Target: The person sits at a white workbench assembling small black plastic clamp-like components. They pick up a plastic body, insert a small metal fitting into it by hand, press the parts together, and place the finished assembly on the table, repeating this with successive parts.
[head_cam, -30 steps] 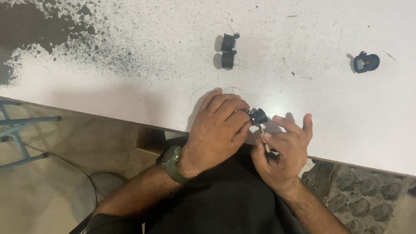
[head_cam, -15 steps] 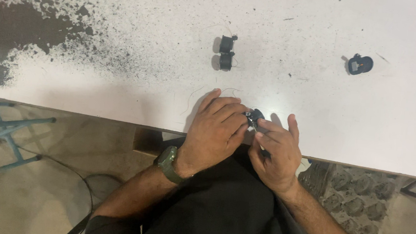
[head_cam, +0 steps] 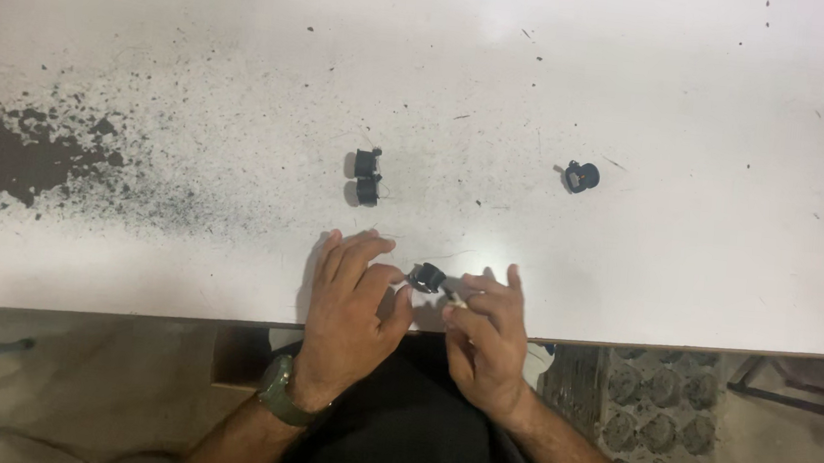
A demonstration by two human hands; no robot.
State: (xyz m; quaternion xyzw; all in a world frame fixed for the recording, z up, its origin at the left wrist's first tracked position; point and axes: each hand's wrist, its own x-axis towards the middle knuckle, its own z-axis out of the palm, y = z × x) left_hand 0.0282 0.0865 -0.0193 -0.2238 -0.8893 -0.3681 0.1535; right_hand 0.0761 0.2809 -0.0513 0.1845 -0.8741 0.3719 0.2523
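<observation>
I am seeing a white table (head_cam: 644, 73) showing black speckling that is thickening into a dark patch at its left side. I am noting four small black parts: a pair (head_cam: 367, 176), a single one (head_cam: 581, 177), and one (head_cam: 426, 277) between the hands. A green wristwatch (head_cam: 279, 394) is showing against black clothing (head_cam: 404, 439).

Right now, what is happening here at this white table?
A person sits at the edge of a white table and pinches a small black part between the left hand and the right hand. Farther on the table lie two similar black parts side by side and another black part alone to the right.
</observation>
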